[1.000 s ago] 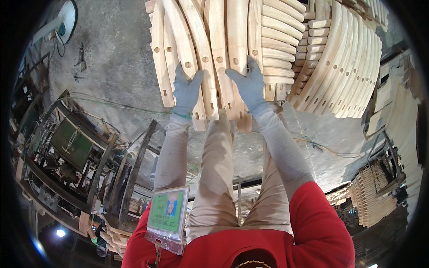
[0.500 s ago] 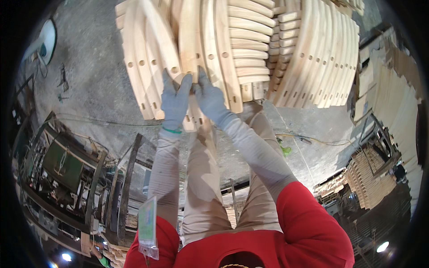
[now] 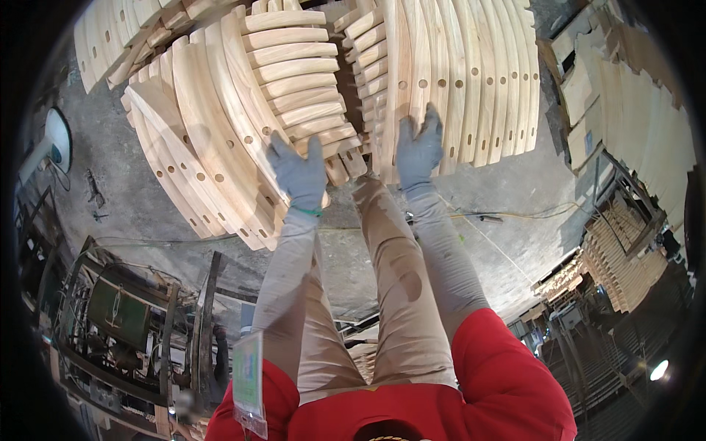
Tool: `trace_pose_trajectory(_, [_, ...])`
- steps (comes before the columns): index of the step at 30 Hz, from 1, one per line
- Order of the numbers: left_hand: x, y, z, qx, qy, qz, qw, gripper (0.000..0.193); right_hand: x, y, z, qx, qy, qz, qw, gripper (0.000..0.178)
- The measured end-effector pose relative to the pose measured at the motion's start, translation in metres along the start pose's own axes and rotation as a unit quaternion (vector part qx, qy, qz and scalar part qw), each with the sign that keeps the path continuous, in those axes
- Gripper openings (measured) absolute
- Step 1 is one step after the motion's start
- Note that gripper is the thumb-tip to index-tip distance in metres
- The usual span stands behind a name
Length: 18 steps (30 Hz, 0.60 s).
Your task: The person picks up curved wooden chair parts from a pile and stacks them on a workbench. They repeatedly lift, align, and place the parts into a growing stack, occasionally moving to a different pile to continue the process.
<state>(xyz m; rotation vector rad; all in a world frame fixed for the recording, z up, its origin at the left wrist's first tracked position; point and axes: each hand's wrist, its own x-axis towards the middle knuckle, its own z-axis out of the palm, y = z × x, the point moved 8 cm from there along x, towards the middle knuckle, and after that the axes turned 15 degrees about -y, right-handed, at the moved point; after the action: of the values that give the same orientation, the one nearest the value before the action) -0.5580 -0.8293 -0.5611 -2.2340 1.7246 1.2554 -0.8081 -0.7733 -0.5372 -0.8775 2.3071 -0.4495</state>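
Two stacks of pale curved wooden slats with drilled holes and slots lie before me. My left hand (image 3: 300, 173), in a grey glove, is at the near right end of the left slats (image 3: 193, 110), thumb and fingers spread. Over the near left edge of the right slats (image 3: 465, 88) is my right hand (image 3: 420, 151), also gloved, fingers apart. Neither hand is closed round a slat; whether the fingertips touch the wood I cannot tell. Crosswise slats (image 3: 298, 67) are piled between the stacks, beside a dark gap.
More curved slats (image 3: 110, 37) lie at the far left. A metal-framed machine (image 3: 121, 316) stands at the lower left, and a white fan (image 3: 57, 140) above it. A yellow cable (image 3: 529, 214) crosses the concrete floor at right. Another slat stack (image 3: 614, 268) stands further right.
My hands have moved apart, the right one from the left stack to the right stack. The view has shifted rightward, and one slat on the left stack now lies more slanted.
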Motion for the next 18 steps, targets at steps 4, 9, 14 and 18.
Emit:
trace_pose_trajectory(4, [0.007, 0.022, 0.032, 0.026, 0.037, -0.02, 0.999, 0.084, 0.017, -0.001, 0.012, -0.102, -0.055, -0.013, 0.993, 0.055])
trace_pose_trajectory(9, [0.004, 0.071, 0.068, -0.094, -0.072, 0.113, 0.987, 0.076, 0.018, 0.003, 0.028, -0.184, -0.058, -0.049, 0.98, 0.058])
trace_pose_trajectory(14, [0.018, 0.126, 0.119, -0.037, -0.195, 0.154, 0.968, 0.081, 0.004, 0.037, -0.003, 0.048, 0.035, 0.003, 0.998, 0.025])
trace_pose_trajectory(18, [0.021, 0.159, 0.131, 0.074, -0.194, 0.068, 0.976, 0.086, -0.003, 0.073, -0.01, 0.082, -0.007, 0.004, 0.997, 0.025])
